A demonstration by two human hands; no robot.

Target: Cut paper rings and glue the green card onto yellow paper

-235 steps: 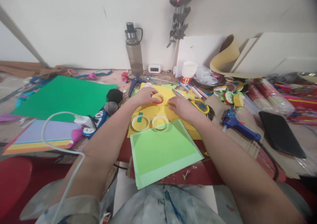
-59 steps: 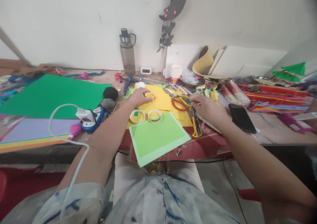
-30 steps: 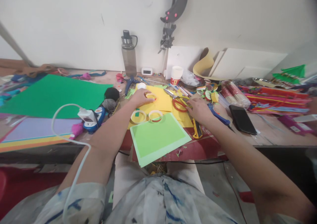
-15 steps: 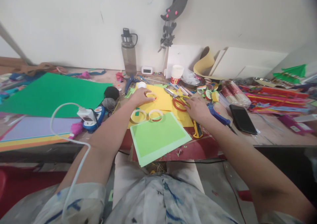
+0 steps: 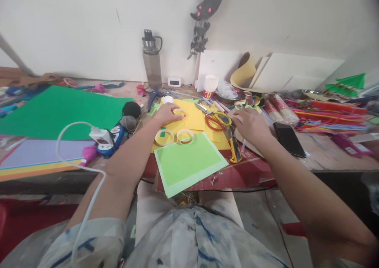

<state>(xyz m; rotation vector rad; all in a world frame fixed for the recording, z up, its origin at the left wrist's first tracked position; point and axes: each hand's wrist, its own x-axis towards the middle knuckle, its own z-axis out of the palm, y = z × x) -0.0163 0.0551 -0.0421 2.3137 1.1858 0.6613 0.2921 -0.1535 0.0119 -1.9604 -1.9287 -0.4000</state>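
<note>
My left hand (image 5: 168,115) rests over yellow paper (image 5: 194,116), its thumb and fingers closed on the rim of a small pale ring (image 5: 184,113) with a red patch. Two similar white rings, a left ring (image 5: 164,143) and a right ring (image 5: 185,141), stand nearer me, by a light green sheet (image 5: 189,165). My right hand (image 5: 250,122) hovers right of the scissors (image 5: 217,120), fingers apart and bent, with nothing visible in them. The scissors have red and yellow handles. Below that hand lies a yellow utility knife (image 5: 235,151).
A phone (image 5: 288,139), wrapped sticks (image 5: 280,109) and pipe cleaners (image 5: 331,112) lie to the right. Behind stand a bottle (image 5: 152,62) and a paper cup (image 5: 210,87). Left are a green sheet (image 5: 65,112) and a power strip (image 5: 111,143) with a white cable (image 5: 89,208).
My right hand has moved right, off the scissors handles, and now covers the spot where the blue-handled tool showed. My left hand stays at the ring. The view has shifted slightly.
</note>
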